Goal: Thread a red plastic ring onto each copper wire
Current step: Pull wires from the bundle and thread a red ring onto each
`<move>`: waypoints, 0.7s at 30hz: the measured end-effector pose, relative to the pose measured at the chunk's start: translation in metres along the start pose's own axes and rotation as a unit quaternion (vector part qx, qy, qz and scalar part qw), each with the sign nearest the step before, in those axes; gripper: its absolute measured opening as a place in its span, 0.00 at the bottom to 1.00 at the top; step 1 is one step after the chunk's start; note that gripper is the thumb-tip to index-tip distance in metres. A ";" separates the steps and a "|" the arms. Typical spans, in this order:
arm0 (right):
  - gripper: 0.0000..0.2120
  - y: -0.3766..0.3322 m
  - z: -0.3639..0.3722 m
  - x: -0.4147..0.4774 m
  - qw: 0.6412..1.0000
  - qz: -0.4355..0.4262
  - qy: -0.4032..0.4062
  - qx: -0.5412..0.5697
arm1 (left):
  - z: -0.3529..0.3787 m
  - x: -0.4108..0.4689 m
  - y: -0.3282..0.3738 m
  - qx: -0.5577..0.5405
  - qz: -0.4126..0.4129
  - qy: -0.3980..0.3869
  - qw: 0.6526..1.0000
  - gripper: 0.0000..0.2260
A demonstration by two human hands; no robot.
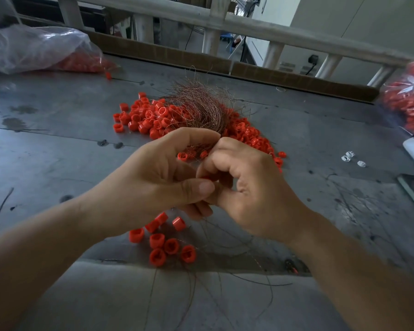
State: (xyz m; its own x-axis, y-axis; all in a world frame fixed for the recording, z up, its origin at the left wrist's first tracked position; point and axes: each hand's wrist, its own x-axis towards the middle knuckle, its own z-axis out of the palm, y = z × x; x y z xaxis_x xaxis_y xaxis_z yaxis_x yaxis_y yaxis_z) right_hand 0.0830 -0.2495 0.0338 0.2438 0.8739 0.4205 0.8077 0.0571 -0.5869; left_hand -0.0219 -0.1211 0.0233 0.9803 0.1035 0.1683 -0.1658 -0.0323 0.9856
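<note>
Red plastic rings (167,244) lie loose at 6 o'clock on the grey table (58,144). Above, the left hand (158,177) and right hand (249,187) meet, fingers curled over a red sliver; what each grasps cannot be told. At 12 o'clock, copper wires (196,106) top a ring heap (139,118); a blurred bag (41,48) sits at 10 o'clock.
</note>
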 end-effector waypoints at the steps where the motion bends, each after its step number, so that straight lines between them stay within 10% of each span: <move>1: 0.02 -0.001 0.000 0.000 1.000 0.000 0.003 0.007 | 0.001 -0.001 0.001 0.002 0.004 0.007 1.000 0.23; 21: 0.08 0.003 -0.007 0.001 0.996 0.000 0.076 0.052 | -0.006 0.002 0.009 -0.067 -0.010 0.001 0.998 0.33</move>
State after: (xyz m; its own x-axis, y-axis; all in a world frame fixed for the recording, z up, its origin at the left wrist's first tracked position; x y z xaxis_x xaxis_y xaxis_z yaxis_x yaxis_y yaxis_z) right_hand 0.0898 -0.2524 0.0371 0.3278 0.7915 0.5159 0.7502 0.1139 -0.6514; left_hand -0.0225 -0.1154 0.0328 0.9835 0.1038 0.1480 -0.1586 0.1029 0.9820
